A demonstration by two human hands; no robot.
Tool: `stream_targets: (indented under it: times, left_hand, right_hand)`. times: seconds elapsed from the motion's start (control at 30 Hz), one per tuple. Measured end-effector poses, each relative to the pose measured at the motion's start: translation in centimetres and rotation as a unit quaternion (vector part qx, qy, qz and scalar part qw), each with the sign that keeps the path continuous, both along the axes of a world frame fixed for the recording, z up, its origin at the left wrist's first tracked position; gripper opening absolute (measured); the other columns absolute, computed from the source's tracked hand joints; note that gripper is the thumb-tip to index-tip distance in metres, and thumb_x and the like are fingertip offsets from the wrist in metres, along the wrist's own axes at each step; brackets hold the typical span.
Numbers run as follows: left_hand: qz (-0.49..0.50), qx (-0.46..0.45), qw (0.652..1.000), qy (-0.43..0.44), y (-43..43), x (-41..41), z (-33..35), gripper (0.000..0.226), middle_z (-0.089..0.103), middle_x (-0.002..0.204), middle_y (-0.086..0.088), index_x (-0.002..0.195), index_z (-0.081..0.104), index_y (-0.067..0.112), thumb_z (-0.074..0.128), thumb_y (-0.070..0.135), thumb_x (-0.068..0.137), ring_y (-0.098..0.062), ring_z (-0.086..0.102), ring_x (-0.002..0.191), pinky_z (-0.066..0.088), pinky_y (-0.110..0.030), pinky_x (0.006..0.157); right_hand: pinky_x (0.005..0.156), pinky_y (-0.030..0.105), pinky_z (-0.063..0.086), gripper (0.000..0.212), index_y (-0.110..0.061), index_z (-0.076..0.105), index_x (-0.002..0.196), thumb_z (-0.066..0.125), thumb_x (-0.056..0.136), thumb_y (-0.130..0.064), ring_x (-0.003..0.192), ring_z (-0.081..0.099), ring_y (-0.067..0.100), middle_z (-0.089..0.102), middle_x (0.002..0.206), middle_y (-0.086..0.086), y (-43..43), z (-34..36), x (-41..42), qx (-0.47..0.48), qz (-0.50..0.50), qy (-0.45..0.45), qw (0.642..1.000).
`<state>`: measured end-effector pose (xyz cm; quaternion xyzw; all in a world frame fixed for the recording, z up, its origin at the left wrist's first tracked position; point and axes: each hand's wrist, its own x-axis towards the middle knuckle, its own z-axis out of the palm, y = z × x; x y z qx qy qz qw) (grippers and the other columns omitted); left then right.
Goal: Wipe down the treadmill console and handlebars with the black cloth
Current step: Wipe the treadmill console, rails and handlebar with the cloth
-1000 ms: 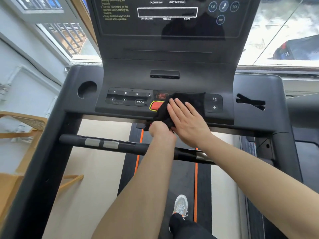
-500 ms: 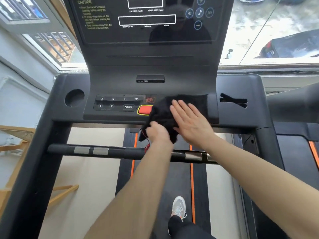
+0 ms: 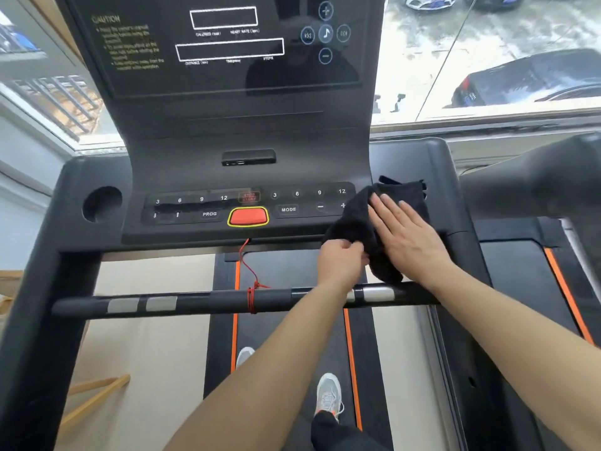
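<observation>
Dark parked car (image 3: 527,79) outside, upper right; wooden frame (image 3: 120,383), lower left.

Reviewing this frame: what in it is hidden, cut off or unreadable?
All head view:
- Console surface at the right end: covered by the black cloth and the flat right hand.
- Cloth edge that the left hand pinches: hidden by its curled fingers.
- Caution text: too blurred to read.
- Display panel: top cut off by the frame edge.
- Crossbar: partly covered by both forearms.
</observation>
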<state>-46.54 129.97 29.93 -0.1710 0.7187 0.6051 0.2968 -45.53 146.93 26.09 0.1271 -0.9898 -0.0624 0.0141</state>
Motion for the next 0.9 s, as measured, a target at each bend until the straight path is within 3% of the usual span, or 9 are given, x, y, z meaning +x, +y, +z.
stream_targets:
  times: [0.07,0.13,0.2,0.27,0.43,0.5,0.6,0.8,0.9]
  left_hand:
    - [0.016,-0.057,0.993,0.104,-1.1,0.1,0.9,0.024,0.076,0.101,-0.004,0.107,0.072,0.010,0.055,0.016,0.091,-0.017,0.070,0.097,0.054,-0.033,0.088]
    - [0.018,-0.092,0.970,0.226,-1.7,0.5,1.7,0.037,0.066,0.128,0.002,0.130,0.063,0.014,0.054,0.011,0.094,-0.008,0.059,0.119,0.044,-0.023,0.105]
    - [-0.067,-0.108,0.940,0.316,-1.4,0.7,1.7,0.047,0.044,0.153,0.002,0.145,0.049,0.013,0.048,0.010,0.099,-0.006,0.037,0.142,0.025,-0.016,0.116]
    - [-0.196,-0.132,0.921,0.310,-0.9,0.6,0.8,0.055,0.019,0.166,0.002,0.158,0.027,0.014,0.039,0.022,0.104,-0.006,0.016,0.151,0.011,-0.017,0.119]
    - [-0.358,-0.368,0.754,0.410,-0.2,-3.2,-0.9,0.070,0.005,0.169,-0.005,0.161,0.010,0.012,0.013,0.048,0.101,-0.017,0.004,0.155,0.007,-0.039,0.126]
    - [-0.374,-0.385,0.738,0.409,0.3,-6.1,-0.9,0.068,0.002,0.169,-0.001,0.161,0.006,0.015,0.015,0.050,0.104,-0.015,0.000,0.155,0.002,-0.039,0.125]
    - [-0.408,-0.403,0.708,0.412,0.9,-10.6,-0.5,0.066,-0.005,0.169,0.001,0.160,-0.001,0.017,0.012,0.051,0.105,-0.013,-0.006,0.154,-0.001,-0.039,0.125]
    - [-0.428,-0.455,0.611,0.486,1.4,-16.4,-0.1,0.065,-0.005,0.169,0.001,0.158,-0.005,0.016,0.007,0.049,0.104,-0.014,-0.009,0.154,-0.004,-0.041,0.125]
    - [-0.444,-0.418,0.631,0.481,1.6,-16.3,-0.2,0.067,-0.004,0.169,-0.002,0.160,-0.001,0.015,0.008,0.050,0.104,-0.017,-0.007,0.155,-0.001,-0.042,0.125]
  right_hand:
    - [0.122,0.050,0.022,0.069,-0.003,0.015,0.158,0.034,0.096,-0.027,0.153,0.021,0.034,0.019,0.165,0.019,-2.0,0.2,0.1,-0.031,-0.030,-0.025,0.999]
    - [0.123,0.051,0.022,0.072,-0.002,0.022,0.157,0.027,0.097,-0.041,0.154,0.015,0.035,0.016,0.165,0.020,-4.1,0.5,-0.1,-0.085,-0.061,-0.045,0.993]
    - [0.124,0.050,0.019,0.073,-0.002,0.018,0.158,0.019,0.098,-0.043,0.155,0.008,0.035,0.009,0.167,0.020,-5.0,0.5,-0.1,-0.110,-0.078,-0.055,0.989]
    - [0.124,0.050,0.019,0.072,-0.005,0.011,0.160,0.016,0.096,-0.039,0.156,0.000,0.031,0.000,0.168,0.016,-4.5,0.4,-0.1,-0.102,-0.085,-0.063,0.989]
    - [0.127,0.039,0.003,0.074,-0.016,-0.005,0.160,-0.001,0.095,-0.049,0.155,-0.010,0.020,-0.015,0.167,0.006,-2.3,1.1,-2.7,-0.148,-0.117,-0.090,0.978]
    - [0.127,0.039,0.001,0.074,-0.015,-0.007,0.160,-0.003,0.094,-0.048,0.155,-0.011,0.019,-0.014,0.167,0.006,-1.8,1.3,-4.7,-0.169,-0.124,-0.094,0.973]
    - [0.126,0.038,0.000,0.066,-0.011,-0.008,0.160,0.016,0.105,-0.038,0.155,-0.010,0.020,-0.012,0.168,0.010,-1.2,1.7,-8.2,-0.202,-0.126,-0.088,0.967]
    - [0.126,0.036,-0.004,0.076,-0.006,-0.015,0.157,0.031,0.102,-0.030,0.154,-0.013,0.019,-0.016,0.167,0.010,-0.6,2.2,-13.2,-0.241,-0.153,-0.061,0.956]
    - [0.126,0.037,-0.001,0.075,-0.010,-0.009,0.160,0.032,0.102,-0.034,0.155,-0.005,0.016,-0.008,0.169,0.007,-0.5,1.9,-12.5,-0.234,-0.180,-0.063,0.953]
